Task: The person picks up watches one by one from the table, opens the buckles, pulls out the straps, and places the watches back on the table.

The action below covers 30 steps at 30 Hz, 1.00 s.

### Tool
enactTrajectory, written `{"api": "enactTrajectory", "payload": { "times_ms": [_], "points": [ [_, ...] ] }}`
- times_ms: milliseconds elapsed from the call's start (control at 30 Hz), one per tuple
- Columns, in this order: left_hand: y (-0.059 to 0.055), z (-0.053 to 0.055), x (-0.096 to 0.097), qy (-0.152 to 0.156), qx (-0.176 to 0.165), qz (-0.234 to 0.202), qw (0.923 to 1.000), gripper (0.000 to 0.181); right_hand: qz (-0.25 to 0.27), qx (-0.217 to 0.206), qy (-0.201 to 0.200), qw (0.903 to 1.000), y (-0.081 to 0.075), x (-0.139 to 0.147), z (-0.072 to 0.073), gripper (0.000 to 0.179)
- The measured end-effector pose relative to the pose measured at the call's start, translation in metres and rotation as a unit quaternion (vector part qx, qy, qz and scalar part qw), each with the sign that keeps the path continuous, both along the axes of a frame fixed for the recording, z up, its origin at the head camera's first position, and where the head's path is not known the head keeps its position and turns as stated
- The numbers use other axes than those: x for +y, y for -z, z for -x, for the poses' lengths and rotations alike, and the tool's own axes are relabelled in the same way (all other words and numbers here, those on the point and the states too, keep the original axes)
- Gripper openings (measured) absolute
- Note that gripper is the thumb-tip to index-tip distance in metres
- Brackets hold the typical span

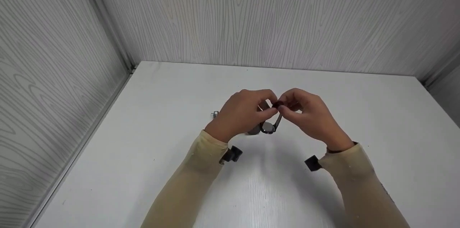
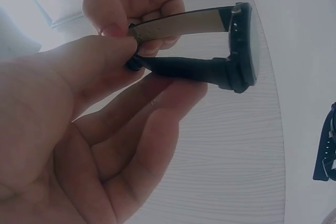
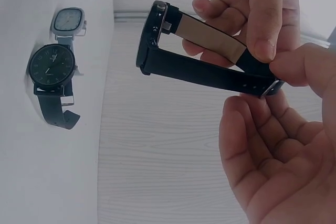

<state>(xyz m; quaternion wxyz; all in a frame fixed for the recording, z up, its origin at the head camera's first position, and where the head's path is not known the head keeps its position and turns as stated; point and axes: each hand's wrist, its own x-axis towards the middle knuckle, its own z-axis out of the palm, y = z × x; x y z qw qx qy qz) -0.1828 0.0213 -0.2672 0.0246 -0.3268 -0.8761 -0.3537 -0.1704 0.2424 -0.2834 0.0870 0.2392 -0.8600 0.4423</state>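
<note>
Both hands meet over the table and hold a wristwatch (image 1: 267, 127) with a black strap and tan lining. Its strap forms a closed loop, and the case (image 3: 149, 38) hangs at the end away from the fingers. My left hand (image 1: 240, 113) pinches the strap near the buckle between thumb and fingers. From the other side, my right hand (image 1: 312, 114) pinches the strap at the metal buckle (image 3: 270, 87). Fingertips partly cover the strap ends, so how far the strap runs through the buckle cannot be made out.
On the white table (image 1: 172, 87) lie a black round-faced watch (image 3: 52, 67) and a pale square-cased watch (image 3: 69, 20), side by side. In the head view my left hand partly hides them. Wood-grained panels (image 1: 230, 16) stand behind the table and at its sides.
</note>
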Motion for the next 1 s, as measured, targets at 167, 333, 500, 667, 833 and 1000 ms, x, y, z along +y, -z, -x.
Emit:
{"api": "enactTrajectory", "payload": {
  "times_ms": [167,333,500,667,833,1000],
  "points": [
    [0.0007,0.0006,0.0007,-0.004,-0.01,-0.011,0.9999,0.013,0.012,-0.004,-0.003,0.9999,0.0002,0.0001,0.0001,0.006],
    [0.0012,0.0012,0.0015,-0.001,-0.02,-0.023,0.9995,0.015,0.008,0.003,0.002,1.0,-0.0008,0.0002,-0.0009,0.009],
    [0.0014,0.0009,0.0011,-0.003,-0.027,-0.03,0.9992,0.016,0.0,0.009,-0.001,1.0,-0.0014,-0.0003,-0.0014,0.01],
    [0.0019,0.0011,0.0016,-0.006,-0.023,-0.019,0.9995,0.014,-0.007,0.011,-0.019,0.9997,-0.0015,0.0006,-0.0005,0.011],
    [0.0031,0.0027,0.0036,-0.019,-0.015,-0.007,0.9997,0.019,0.001,0.026,-0.022,0.9994,-0.0004,0.0011,0.0009,0.012],
    [0.003,0.0035,0.0038,-0.016,0.013,0.0,0.9998,0.019,0.042,0.016,-0.019,0.9988,0.001,0.0011,0.002,0.013]
  ]
}}
